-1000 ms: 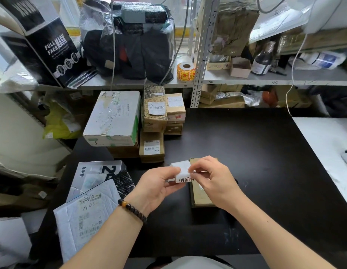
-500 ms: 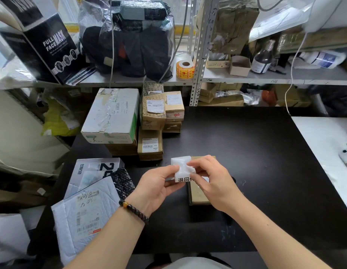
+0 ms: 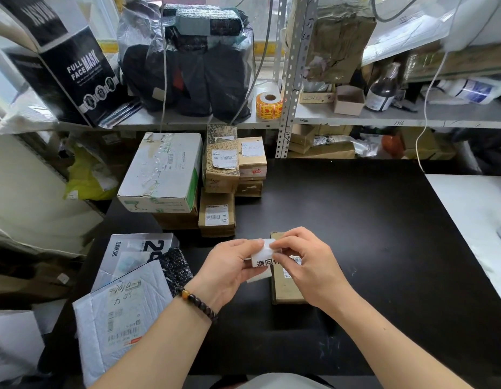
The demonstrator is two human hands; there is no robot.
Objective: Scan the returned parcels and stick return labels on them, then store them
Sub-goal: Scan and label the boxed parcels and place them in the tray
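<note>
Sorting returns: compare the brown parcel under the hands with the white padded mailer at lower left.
The brown parcel is a cardboard box; the white padded mailer is a soft envelope. The parcel lies on the black table, partly hidden by the left hand and right hand pinching the return label; the mailer rests on a grey box. The mailer looks larger. Both carry printed labels.

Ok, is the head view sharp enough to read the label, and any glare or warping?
Head view: label sharp, bold print readable, partly covered by the right hand; shelf upright bows from the wide lens; window up top is blown out; no glare on the table.
</note>
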